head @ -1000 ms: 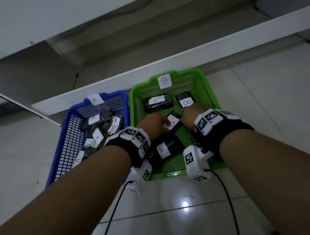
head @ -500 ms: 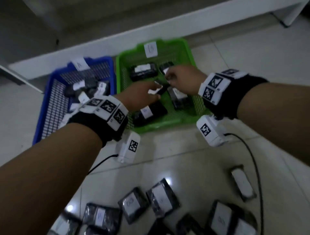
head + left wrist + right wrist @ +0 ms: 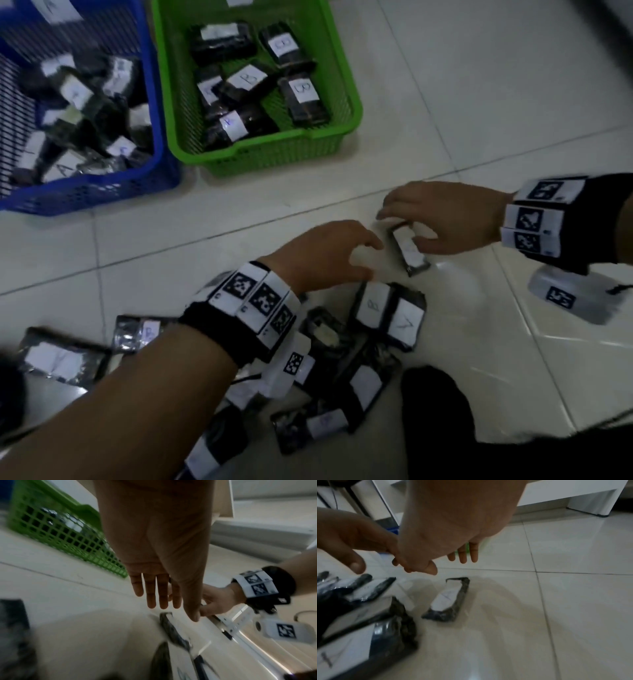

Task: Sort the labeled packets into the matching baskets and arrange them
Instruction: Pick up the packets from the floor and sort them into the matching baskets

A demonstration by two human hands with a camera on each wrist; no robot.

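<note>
Handwritten "B" labels on packets (image 3: 302, 97) in green basket (image 3: 346, 75).

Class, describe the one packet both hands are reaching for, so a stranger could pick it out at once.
Start at the green basket and come toward the person across the tiled floor. Under the right hand lies a dark packet with a white label. Unlike the heaped packets nearby, it lies alone.
</note>
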